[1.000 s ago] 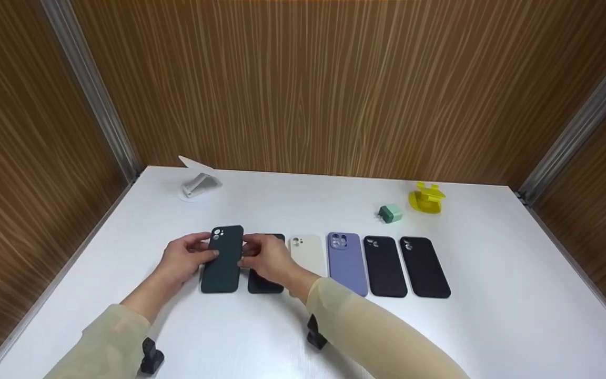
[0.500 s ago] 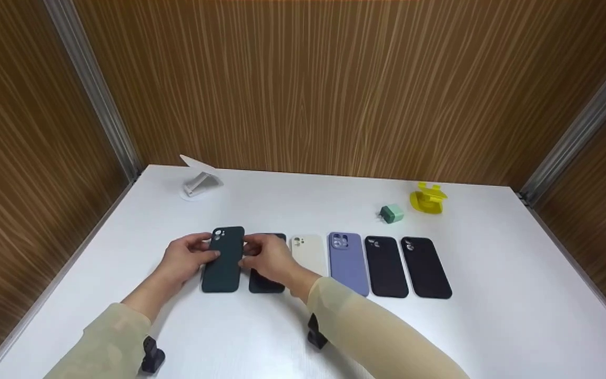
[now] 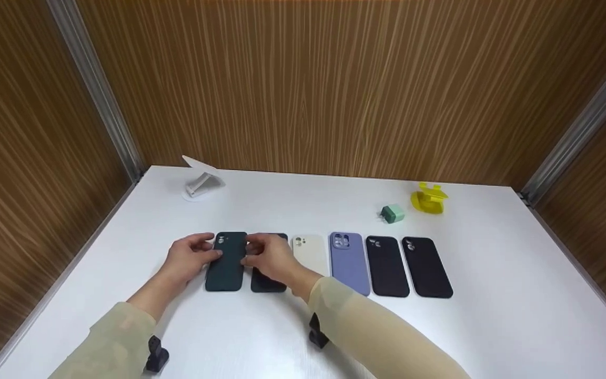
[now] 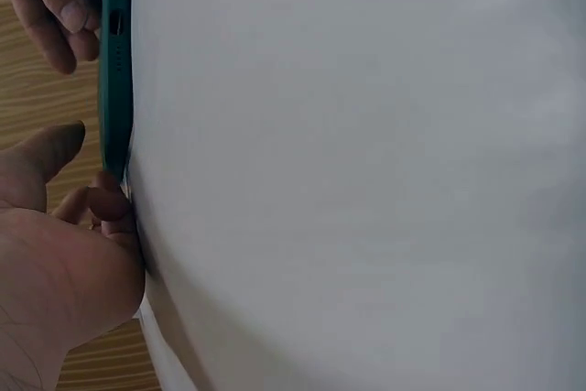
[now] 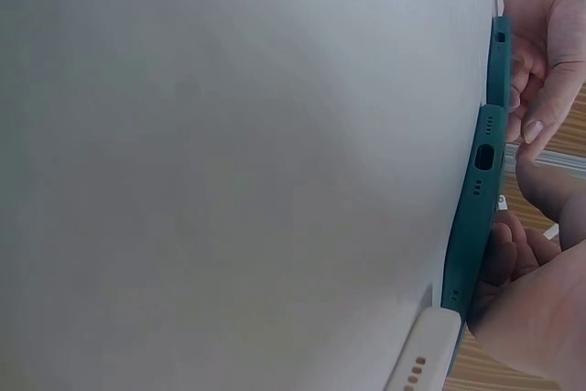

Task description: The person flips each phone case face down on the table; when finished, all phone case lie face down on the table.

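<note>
A dark green phone case lies flat on the white table at the left end of a row of cases, camera cutout at the far end. My left hand is at its left edge; in the left wrist view the thumb stands off the case while the fingers touch the edge near the table. From the other side my right hand has its fingertips at the right edge, with its thumb raised above it. That hand and forearm partly hide a second dark case and the cream case.
Rightward the row continues with a lavender case and two black ones, a nearer black case and an outer black case. Behind them are a green charger plug, a yellow stand and a white stand. Wood-grain panels enclose the table.
The green case's raised far end has come down flat on the table, with the case shifted slightly right in view. Both hands stay beside it nearly unchanged.
</note>
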Motion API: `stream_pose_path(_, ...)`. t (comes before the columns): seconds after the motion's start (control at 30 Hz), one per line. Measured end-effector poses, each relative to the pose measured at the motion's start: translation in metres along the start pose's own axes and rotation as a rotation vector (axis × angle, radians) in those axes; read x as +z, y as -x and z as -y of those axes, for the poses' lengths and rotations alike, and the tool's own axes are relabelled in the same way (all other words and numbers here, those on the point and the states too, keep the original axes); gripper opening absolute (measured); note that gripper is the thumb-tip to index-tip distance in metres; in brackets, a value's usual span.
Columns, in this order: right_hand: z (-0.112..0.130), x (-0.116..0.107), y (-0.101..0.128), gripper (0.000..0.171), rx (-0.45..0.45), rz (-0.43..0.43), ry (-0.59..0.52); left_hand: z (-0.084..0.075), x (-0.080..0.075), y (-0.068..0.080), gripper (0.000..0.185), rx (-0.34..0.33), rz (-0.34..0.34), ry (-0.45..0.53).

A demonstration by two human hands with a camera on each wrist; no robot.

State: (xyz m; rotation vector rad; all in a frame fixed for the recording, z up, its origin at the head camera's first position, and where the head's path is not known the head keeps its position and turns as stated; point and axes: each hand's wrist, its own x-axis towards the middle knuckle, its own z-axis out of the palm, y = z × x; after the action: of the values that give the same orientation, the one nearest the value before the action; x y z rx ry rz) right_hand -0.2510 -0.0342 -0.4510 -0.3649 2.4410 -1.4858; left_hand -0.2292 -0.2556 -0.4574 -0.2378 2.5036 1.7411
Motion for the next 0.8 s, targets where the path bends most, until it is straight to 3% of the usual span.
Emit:
stream_pose_path(0.17, -0.001, -0.004, -0.004, 0.053, -0.016, -0.010, -0.037, -0.002, 0.002, -0.003, 0.057, 0.000, -0.006, 0.002)
stream_pose_path(0.33, 0.008, -0.020, -0.007, 0.049, -0.089, -0.044, -0.051, -0.011, -0.001, -0.005, 0.057, 0.040, -0.023, -0.020)
stream_pose_path(0.57, 0.027, -0.069, 0.001, 0.046, -0.179, -0.082, -0.090, -0.038, -0.008, -0.002, 0.056, 0.108, -0.020, -0.115)
stream_pose_path(0.8, 0.022, -0.130, 0.022, 0.047, -0.253, -0.177, 0.022, -0.054, -0.015, 0.006, 0.059, 0.227, -0.035, -0.203)
